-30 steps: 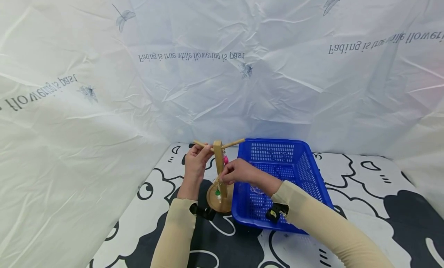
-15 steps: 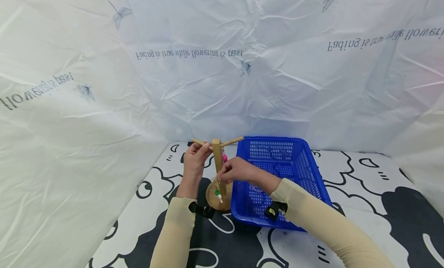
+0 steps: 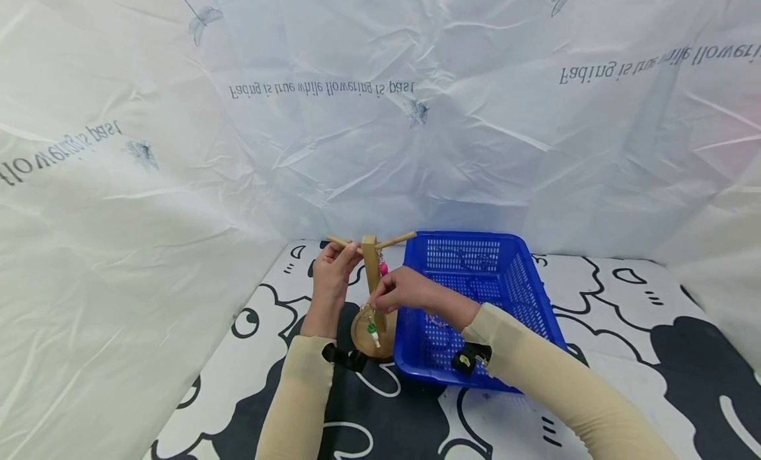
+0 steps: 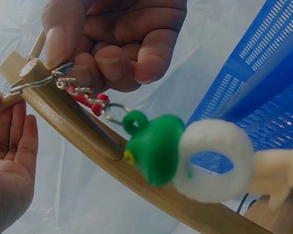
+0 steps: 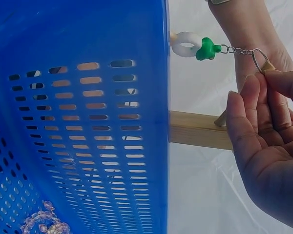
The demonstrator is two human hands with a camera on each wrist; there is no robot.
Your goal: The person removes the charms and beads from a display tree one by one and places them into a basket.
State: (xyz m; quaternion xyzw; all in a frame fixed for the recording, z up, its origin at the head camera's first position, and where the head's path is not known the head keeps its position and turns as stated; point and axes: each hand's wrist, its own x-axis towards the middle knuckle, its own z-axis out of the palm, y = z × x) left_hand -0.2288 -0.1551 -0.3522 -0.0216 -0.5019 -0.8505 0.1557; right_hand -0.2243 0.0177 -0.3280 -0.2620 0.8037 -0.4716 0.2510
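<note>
Right hand: your right hand (image 3: 404, 290) pinches the metal ring (image 5: 256, 61) between thumb and fingers at the tip of a short near-side peg (image 4: 33, 68); you can't tell whether the ring fully encircles it.
Green-and-white keychain: dangles from that ring (image 3: 372, 329), over the left part of the round base (image 3: 359, 338).
Left hand: your left hand (image 3: 330, 275) pinches the left upper arm of the wooden stand (image 3: 370, 265).
Pink charm: hangs by the post's right side (image 3: 383, 268), just beyond your right hand.
Tight edge: the blue basket (image 3: 410, 357) sits just right of the base, your right forearm crossing above it; a beaded bracelet (image 5: 46, 222) lies inside.
Room: patterned surface (image 3: 470, 420) extends near and right; plastic sheeting (image 3: 357, 149) bounds the far and left sides.
</note>
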